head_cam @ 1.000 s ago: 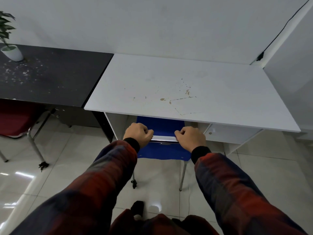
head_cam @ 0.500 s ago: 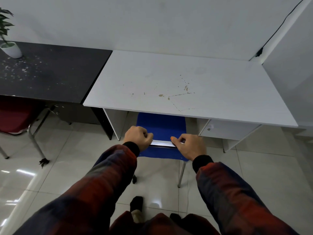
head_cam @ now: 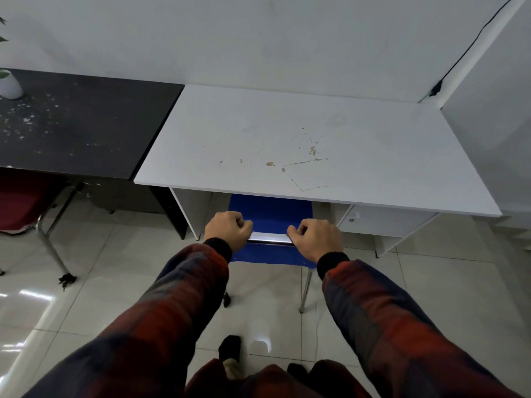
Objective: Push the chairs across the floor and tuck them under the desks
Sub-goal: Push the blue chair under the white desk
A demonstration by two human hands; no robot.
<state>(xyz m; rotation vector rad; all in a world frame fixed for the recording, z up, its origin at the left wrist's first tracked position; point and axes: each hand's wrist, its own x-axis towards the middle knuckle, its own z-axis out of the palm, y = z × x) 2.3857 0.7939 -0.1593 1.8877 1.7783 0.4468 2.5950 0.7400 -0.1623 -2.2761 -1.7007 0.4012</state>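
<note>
White desk (head_cam: 287, 133) fills the middle, back edge against the wall, left edge butted to the black desk (head_cam: 80, 122); small white plant pot (head_cam: 10, 84) sits at the black desk's back-left corner. Blue chair (head_cam: 270, 211) is in the white desk's knee opening, between the left side panel and the drawer unit (head_cam: 370, 222) on the right; front of the seat is under the desk's front edge, backrest and rear legs out over the tiled floor. Red chair (head_cam: 20, 202) is partly under the black desk's front edge, frame and one leg sticking out, so that one likely needs more push too. Change over the last second: more blue seat shows in front of the desk edge than a second ago, and the view sits further back and higher. Can't tell if the chair got pulled back slightly or it's only the head moving; either way blue chair isn't fully tucked yet, judged from how much seat is exposed. Left hand (head_cam: 228, 229) is clenched around the chrome top rail (head_cam: 268, 239) at its left end, right hand (head_cam: 314, 237) wraps the right end, fingers curled over it. Both grips look firm, ready for another straight shove in.
</note>
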